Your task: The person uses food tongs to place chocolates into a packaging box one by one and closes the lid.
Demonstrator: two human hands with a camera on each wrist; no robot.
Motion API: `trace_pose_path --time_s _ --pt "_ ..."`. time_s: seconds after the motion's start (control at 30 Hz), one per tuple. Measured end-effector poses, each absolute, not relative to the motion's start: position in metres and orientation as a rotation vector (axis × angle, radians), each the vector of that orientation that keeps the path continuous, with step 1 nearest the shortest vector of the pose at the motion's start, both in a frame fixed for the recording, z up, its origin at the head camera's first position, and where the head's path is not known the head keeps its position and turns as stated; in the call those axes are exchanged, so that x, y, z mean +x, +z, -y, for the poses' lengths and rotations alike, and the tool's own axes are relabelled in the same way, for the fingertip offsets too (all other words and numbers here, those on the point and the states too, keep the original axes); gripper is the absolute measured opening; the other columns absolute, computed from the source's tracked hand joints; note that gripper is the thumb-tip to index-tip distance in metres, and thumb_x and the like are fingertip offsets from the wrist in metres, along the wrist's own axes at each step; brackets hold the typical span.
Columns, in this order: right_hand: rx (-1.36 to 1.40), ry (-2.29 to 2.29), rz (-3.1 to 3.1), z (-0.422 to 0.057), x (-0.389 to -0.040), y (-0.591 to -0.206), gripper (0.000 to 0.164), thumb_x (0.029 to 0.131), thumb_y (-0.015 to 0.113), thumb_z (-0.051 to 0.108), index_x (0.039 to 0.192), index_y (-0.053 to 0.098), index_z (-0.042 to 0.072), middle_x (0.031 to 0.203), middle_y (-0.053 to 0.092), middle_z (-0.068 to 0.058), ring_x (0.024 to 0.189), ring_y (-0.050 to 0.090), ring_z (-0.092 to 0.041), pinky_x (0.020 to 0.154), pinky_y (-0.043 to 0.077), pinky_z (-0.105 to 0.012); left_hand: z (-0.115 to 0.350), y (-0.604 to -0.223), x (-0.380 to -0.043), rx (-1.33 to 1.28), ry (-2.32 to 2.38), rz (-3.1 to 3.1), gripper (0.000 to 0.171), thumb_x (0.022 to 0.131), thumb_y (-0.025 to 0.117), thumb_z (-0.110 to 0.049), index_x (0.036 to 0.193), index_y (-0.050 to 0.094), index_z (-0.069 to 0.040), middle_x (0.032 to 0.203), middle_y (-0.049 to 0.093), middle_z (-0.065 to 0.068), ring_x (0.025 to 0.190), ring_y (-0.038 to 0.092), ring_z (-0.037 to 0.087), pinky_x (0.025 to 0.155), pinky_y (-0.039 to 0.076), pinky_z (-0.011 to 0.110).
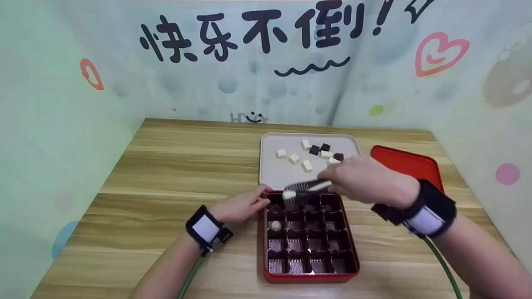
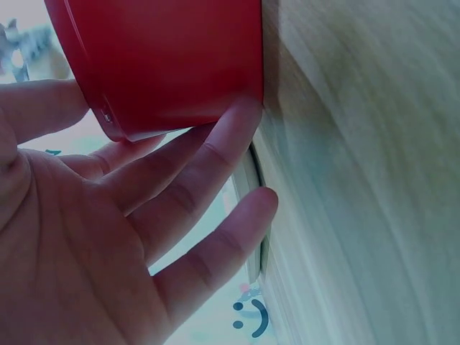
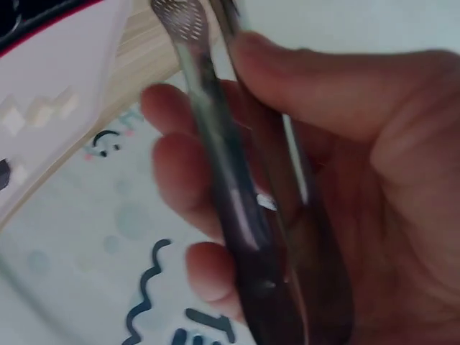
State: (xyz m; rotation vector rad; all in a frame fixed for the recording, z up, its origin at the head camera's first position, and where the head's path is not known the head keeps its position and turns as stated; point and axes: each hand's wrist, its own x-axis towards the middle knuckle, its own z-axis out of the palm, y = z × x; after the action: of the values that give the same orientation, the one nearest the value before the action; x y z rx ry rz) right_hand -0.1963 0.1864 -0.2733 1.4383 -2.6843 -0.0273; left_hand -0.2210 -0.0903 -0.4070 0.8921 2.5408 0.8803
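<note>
My right hand (image 1: 363, 178) grips metal tongs (image 3: 237, 194), their perforated tips above the back-left part of the red box (image 1: 311, 278). Between the tips is a white cube (image 1: 289, 194), slightly blurred. The box has a dark brown divided insert, and a white piece (image 1: 276, 226) sits in a left-column compartment of the second row from the back. At the box's back left corner, my left hand (image 1: 243, 204) touches the outer wall. In the left wrist view its fingers (image 2: 194, 183) lie fairly straight and spread against the red wall.
Behind the box lies a beige tray (image 1: 270, 172) with several white cubes (image 1: 306, 166) and dark brown cubes (image 1: 314, 150). A red lid (image 1: 405, 166) rests right of the tray. All stand on a wooden table (image 1: 166, 187), with a printed curtain (image 1: 208, 95) behind.
</note>
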Motion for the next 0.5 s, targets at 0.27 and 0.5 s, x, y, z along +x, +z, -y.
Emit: trace_pose_path --time_s 0.27,0.5 --pt "1.466 -0.282 2.651 -0.168 -0.168 -0.278 0.014 0.071 0.071 0.012 0.069 0.057 0.012 0.057 0.049 0.004 0.047 0.047 -0.015 0.04 0.039 -0.032 0.09 -0.404 -0.222 0.877 0.856 -2.553 0.034 0.096 0.038 -0.031 0.126 0.038 -0.014 0.119 0.054 0.012 0.107 0.052 0.023 0.088 0.043 0.037" --pt "1.381 -0.579 2.556 -0.137 -0.159 -0.284 0.024 0.063 0.059 -0.004 0.051 0.046 0.012 0.047 0.041 0.003 0.04 0.035 -0.012 0.033 0.033 -0.028 0.091 -0.405 -0.22 0.881 0.882 -2.548 0.033 0.096 0.038 -0.029 0.125 0.038 -0.013 0.118 0.054 0.012 0.107 0.052 0.023 0.089 0.042 0.036"
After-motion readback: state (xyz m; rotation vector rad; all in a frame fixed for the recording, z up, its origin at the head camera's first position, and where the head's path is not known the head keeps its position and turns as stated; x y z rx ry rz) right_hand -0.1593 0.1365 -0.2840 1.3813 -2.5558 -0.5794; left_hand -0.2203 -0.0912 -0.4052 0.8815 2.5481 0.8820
